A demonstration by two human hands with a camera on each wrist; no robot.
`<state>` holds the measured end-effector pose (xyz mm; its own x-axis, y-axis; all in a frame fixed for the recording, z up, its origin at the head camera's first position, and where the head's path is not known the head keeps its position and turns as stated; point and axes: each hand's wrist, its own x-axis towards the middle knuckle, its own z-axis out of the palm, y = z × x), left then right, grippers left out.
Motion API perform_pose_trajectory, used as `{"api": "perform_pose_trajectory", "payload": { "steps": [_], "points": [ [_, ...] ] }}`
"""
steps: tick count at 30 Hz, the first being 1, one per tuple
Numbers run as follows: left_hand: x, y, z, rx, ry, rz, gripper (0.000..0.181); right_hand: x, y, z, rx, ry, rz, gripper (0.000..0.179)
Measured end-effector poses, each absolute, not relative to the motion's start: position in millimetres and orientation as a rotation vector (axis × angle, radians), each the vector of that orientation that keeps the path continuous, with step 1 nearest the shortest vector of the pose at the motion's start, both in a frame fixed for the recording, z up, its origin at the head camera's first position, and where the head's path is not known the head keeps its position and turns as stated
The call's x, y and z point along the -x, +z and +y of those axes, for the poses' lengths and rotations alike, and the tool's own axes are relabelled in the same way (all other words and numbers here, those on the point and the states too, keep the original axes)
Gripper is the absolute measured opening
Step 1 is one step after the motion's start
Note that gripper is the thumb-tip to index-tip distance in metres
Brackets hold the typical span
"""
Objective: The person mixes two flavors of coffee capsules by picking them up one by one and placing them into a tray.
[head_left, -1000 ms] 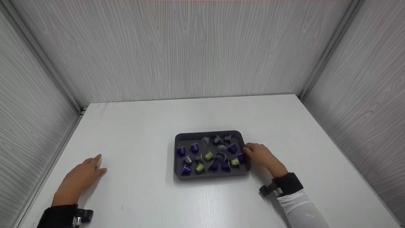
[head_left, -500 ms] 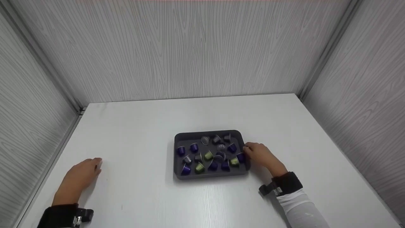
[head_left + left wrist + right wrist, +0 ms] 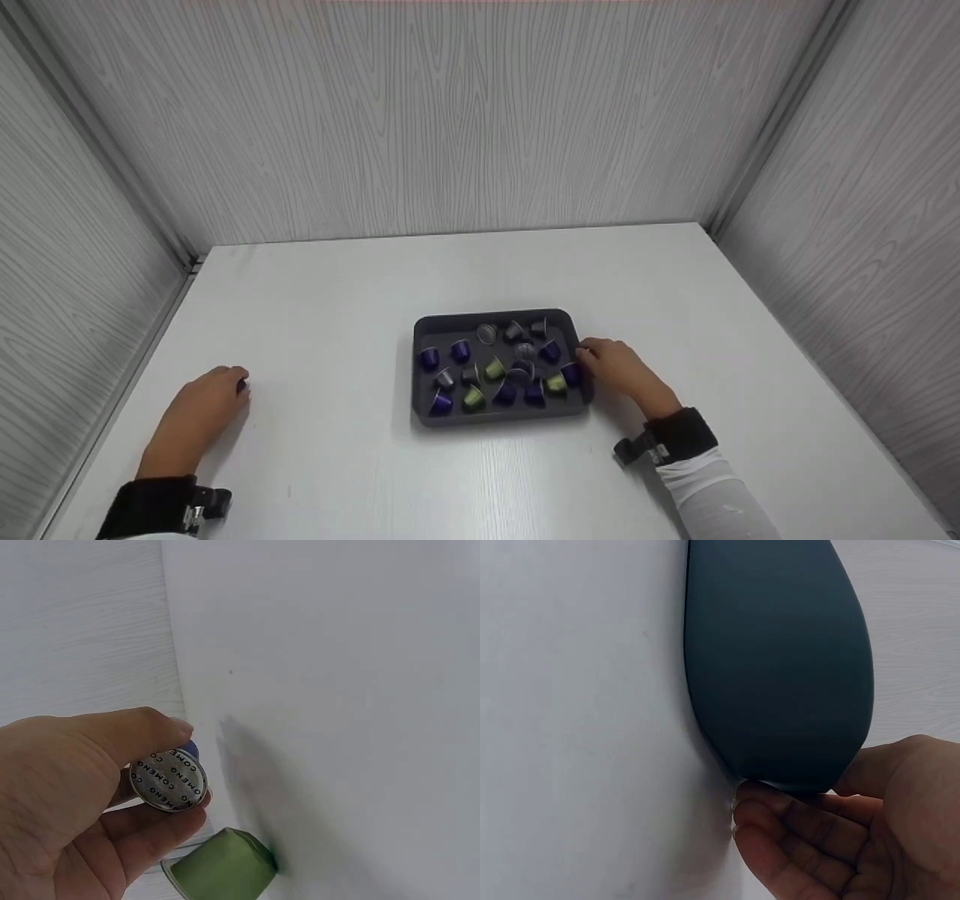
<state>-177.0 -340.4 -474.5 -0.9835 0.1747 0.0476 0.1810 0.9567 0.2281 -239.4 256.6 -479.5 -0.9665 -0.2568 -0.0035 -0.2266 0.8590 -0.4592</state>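
At the left of the table, my left hand (image 3: 196, 412) pinches a purple coffee capsule (image 3: 169, 780) between thumb and fingers. Its silver printed lid faces the left wrist camera. A green coffee capsule (image 3: 223, 867) lies just beyond those fingers; my hand hides it in the head view. On the other side, my right hand (image 3: 621, 371) grips the right end of a dark grey tray (image 3: 495, 418), with the fingers low at its edge and the thumb on the far side in the right wrist view. Several purple, green and grey capsules lie scattered in the tray.
The white table (image 3: 330, 457) extends around the tray. Light wood-grain panels stand behind it (image 3: 450, 120) and along both sides. Each wrist wears a black band with a small camera.
My left hand's outstretched fingers have curled in, and a purple capsule now shows between them. That hand has shifted slightly right. My right hand and the tray stay put.
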Motion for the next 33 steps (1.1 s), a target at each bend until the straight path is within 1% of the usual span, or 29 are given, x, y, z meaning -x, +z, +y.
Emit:
{"api": "perform_pose_trajectory", "payload": {
  "steps": [20, 33],
  "points": [
    [200, -453, -281, 0.418, -0.395, -2.945, 0.037, 240, -480, 258, 0.390, -0.734, 2.953, 0.026],
    [218, -438, -222, 0.459, -0.578, -3.010, 0.045, 239, -480, 257, 0.391, -0.715, 2.960, 0.024]
  ]
}}
